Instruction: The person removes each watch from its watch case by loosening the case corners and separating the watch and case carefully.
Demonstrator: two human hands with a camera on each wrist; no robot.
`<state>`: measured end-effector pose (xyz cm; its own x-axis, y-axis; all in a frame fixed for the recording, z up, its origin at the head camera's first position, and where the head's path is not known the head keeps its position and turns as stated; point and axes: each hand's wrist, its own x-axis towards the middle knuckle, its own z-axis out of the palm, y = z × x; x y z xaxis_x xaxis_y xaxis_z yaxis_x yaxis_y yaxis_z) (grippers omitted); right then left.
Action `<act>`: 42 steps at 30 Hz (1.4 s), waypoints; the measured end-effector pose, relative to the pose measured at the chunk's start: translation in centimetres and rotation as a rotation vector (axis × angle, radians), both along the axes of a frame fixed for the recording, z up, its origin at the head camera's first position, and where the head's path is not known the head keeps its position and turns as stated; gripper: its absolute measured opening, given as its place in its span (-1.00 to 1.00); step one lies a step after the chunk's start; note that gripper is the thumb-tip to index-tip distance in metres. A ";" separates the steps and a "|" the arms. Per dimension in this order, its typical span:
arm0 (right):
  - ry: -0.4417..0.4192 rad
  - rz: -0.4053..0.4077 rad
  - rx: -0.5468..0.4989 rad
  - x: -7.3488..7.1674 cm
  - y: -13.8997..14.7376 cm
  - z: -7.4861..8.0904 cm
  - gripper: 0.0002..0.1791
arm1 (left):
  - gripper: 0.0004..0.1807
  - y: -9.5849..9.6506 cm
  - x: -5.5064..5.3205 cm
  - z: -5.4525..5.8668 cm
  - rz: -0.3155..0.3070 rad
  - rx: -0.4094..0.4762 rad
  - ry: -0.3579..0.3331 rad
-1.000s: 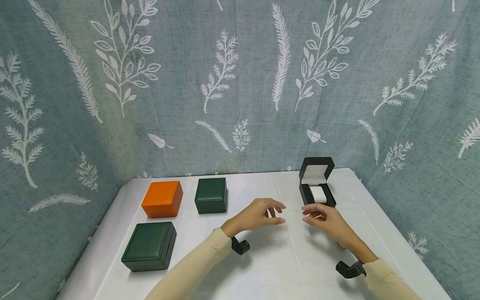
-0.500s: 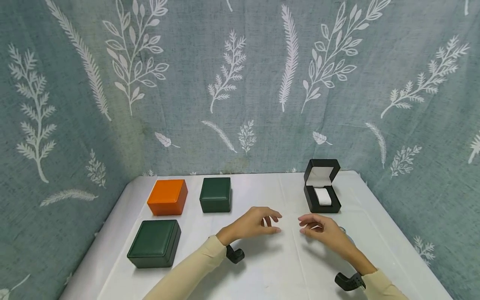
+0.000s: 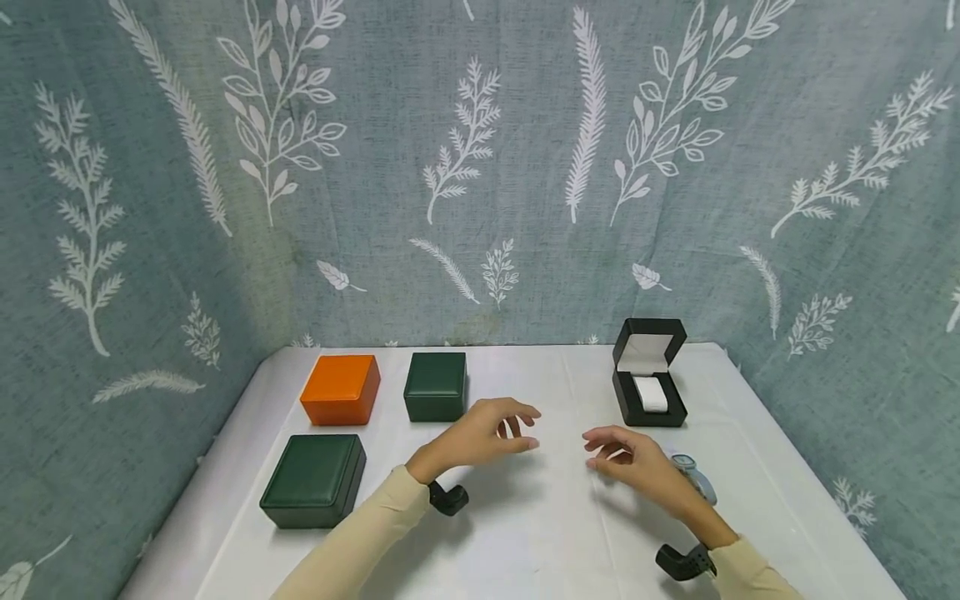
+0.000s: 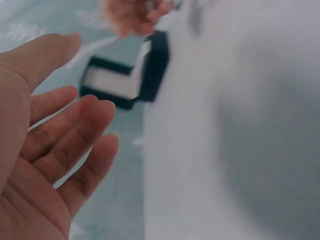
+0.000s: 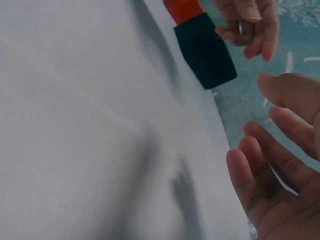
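My left hand point(image 3: 483, 429) hovers over the white table with relaxed, slightly bent fingers and holds nothing. In the head view it is nearest the small green box point(image 3: 436, 387), which is closed. Loosely curved and likewise holding nothing, my right hand point(image 3: 637, 462) is in front of a black watch box point(image 3: 628, 408). That box stands with its lid raised, a white cushion point(image 3: 651, 394) inside. A light blue-grey wristwatch point(image 3: 699, 482) lies on the table just right of my right hand, partly hidden behind it. The left wrist view also shows the open watch box point(image 4: 157, 65), blurred.
An orange box point(image 3: 340, 390) and a larger dark green box point(image 3: 311, 482), both closed, stand on the left side of the white-covered table point(image 3: 540, 533). Patterned blue-grey cloth point(image 3: 480, 167) hangs behind the table and along both sides.
My left hand has moved left toward the small green box. My right hand has drawn away from the watch box, and more of the wristwatch shows. The head view has shifted slightly left.
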<state>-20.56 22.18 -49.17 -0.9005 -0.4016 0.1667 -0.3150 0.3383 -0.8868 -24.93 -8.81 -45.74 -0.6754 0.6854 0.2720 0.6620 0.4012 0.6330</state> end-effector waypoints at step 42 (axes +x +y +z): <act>0.049 0.289 -0.005 -0.4 -18.8 0.7 -0.52 | -0.54 -26.6 8.2 2.4 0.619 0.027 0.040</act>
<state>-20.99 3.42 -48.48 -0.7395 -0.6396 0.2099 -0.4402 0.2235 -0.8696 -16.71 -35.38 -43.29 -0.9344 0.1623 0.3170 0.3350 0.7026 0.6278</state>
